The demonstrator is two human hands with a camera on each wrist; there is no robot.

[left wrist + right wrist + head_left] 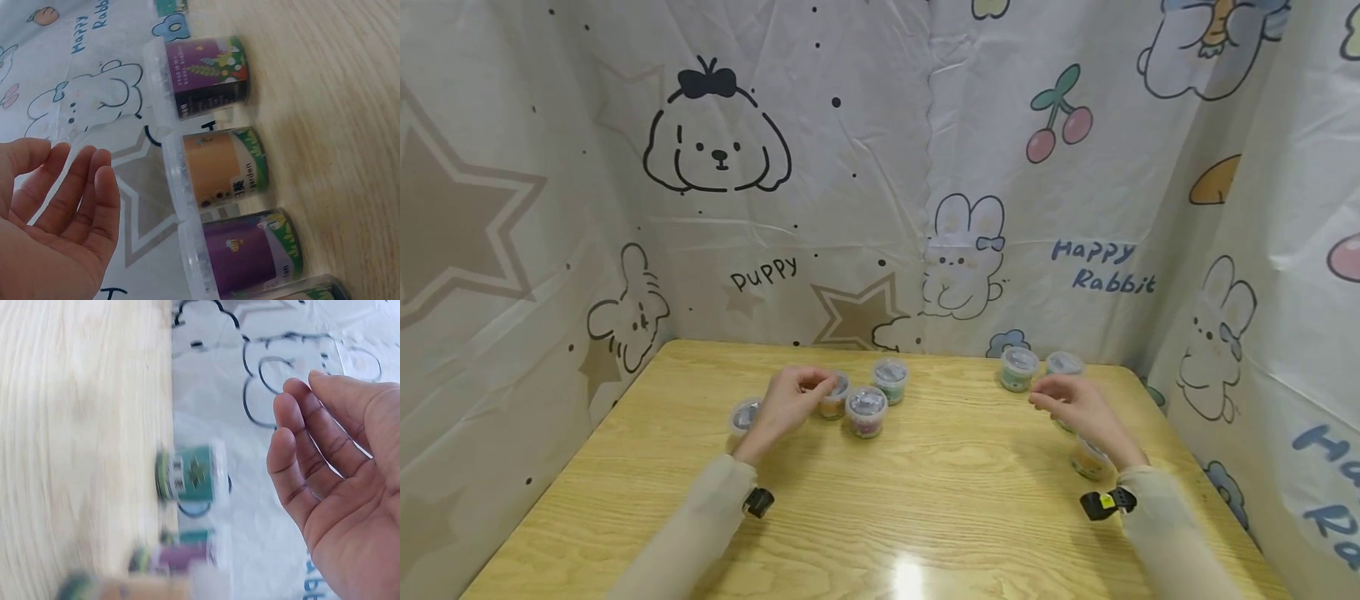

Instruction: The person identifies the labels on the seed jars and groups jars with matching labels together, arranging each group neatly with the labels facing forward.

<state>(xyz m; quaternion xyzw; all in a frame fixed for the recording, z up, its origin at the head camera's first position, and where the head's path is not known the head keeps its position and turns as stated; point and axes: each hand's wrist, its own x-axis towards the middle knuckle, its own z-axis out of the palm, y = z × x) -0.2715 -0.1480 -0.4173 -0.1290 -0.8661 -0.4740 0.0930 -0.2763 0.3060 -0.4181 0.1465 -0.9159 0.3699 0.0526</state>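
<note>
Above the small lidded tubs on the left, my left hand (792,404) hovers with loosely bent fingers and nothing in its grasp. Beside it stand an orange tub (832,407), a purple tub (867,414) and a green tub (891,383); another tub (745,415) is partly behind the wrist. My right hand (1078,410) also hangs in the air, fingers relaxed and holding nothing. Around it are a green tub (1018,372), a second tub (1064,363) behind, and an orange tub (1088,460) under the wrist. A purple tub (181,557) shows in the right wrist view.
The tubs stand upright on a light wood table (887,500). A printed cloth curtain (865,167) hangs close behind the table's back edge and at both sides. Bare tabletop separates the two groups of tubs.
</note>
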